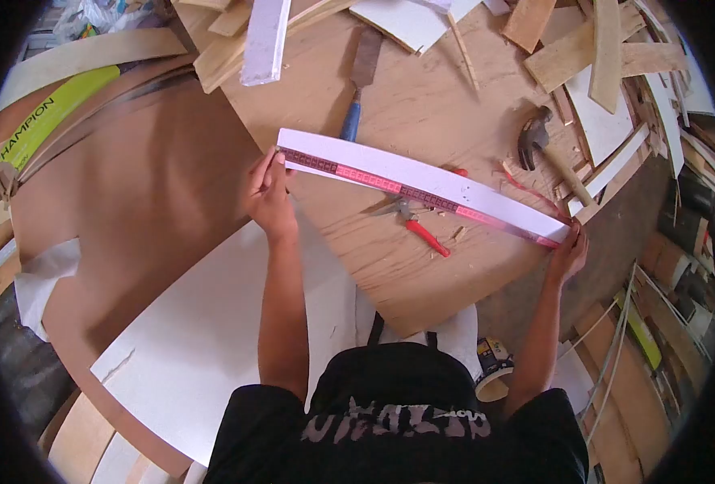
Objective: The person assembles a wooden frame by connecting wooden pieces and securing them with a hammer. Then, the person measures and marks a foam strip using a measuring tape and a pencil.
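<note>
Both hands stretch a measuring tape along a white strip.

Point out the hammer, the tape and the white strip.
Hammer (558,163): head view, on its wooden handle.
Tape (428,198): head view, on its printed face, between the hands.
White strip (426,173): head view, on its broad face, near mid-length.

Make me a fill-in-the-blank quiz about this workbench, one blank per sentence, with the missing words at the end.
The left hand and the right hand hold a measuring ____ along a white strip.
The flat-bladed tool has a ____ handle.
The plier-like tool, partly hidden by the strip, has ____ on its handles.
The handle of the hammer looks to be made of ____.

Missing words, in order: tape; blue; red; wood.
</note>
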`<state>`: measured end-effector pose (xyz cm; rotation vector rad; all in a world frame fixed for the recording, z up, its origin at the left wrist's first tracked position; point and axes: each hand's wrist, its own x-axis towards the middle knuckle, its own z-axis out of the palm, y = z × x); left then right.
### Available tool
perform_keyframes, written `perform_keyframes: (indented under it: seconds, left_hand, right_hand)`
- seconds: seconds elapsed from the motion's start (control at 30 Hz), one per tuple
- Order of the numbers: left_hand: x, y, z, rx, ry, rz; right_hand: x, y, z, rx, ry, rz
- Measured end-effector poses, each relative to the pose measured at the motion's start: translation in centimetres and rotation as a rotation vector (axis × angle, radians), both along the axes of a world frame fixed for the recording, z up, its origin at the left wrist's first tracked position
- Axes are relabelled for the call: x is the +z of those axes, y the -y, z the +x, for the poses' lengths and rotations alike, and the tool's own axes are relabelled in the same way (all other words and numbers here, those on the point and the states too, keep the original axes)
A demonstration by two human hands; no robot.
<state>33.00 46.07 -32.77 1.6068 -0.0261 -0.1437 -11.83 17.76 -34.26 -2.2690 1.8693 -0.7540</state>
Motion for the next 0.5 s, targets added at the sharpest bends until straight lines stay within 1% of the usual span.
perform_keyframes:
  seconds: [0.07, 0.17, 0.3, 0.37, 0.4, 0.47, 0.5]
  left_hand:
    - [-0.2, -0.2, 0.2, -0.019, 0.033, 0.010]
    - [-0.3, -0.3, 0.1, -0.021, 0.032, 0.065]
    - [0.5, 0.4, -0.3, 0.026, -0.019, 0.045]
    - [0.7, 0.6, -0.4, 0.032, -0.025, 0.040]
    - [0.7, 0.6, -0.5, 0.052, -0.048, 0.017]
    - [0.7, 0.9, -0.6, 0.076, -0.057, 0.000]
    - [0.5, 1.0, -0.7, 0.072, -0.060, 0.001]
  right_hand:
    - [-0.8, 0.9, -0.9, 0.028, 0.051, -0.012]
    - [-1.1, 1.9, -1.6, 0.037, 0.015, 0.002]
    - [0.0, 2.2, -1.9, 0.070, -0.031, 0.017]
    - [1.0, 2.5, -1.9, 0.087, -0.004, 0.131]
    - [1.5, 2.8, -2.2, 0.084, -0.008, 0.132]
    - [2.3, 3.6, -3.2, 0.316, 0.079, 0.252]
    - [2.7, 3.9, -4.1, 0.311, 0.077, 0.254]
